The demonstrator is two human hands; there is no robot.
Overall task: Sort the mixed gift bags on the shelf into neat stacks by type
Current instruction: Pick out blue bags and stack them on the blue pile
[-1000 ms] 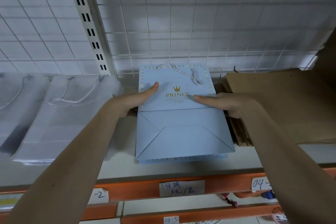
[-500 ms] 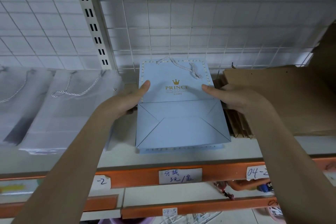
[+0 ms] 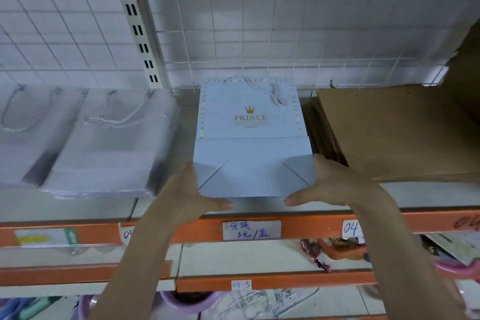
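Nearest to the camera, the left hand point(image 3: 192, 193) and the right hand point(image 3: 335, 184) frame the near corners of the blue gift bag point(image 3: 250, 138). On each side the thumb lies along the near edge and the fingers rest against the side edge, so the hands are spread and press the bag between them; nothing is pinched. I judge that the step is to square up this stack. To do it well, both hands should push evenly, so the edges underneath come flush and the bag does not turn.

The bag lies flat on the shelf point(image 3: 259, 206), in the middle, between the frosted white bags point(image 3: 109, 143) and the brown paper bags point(image 3: 394, 132). Its long axis runs from front to back: the folded bottom points toward the person, and the rope handle point(image 3: 259, 88) points toward the wire grid point(image 3: 259, 34) behind.
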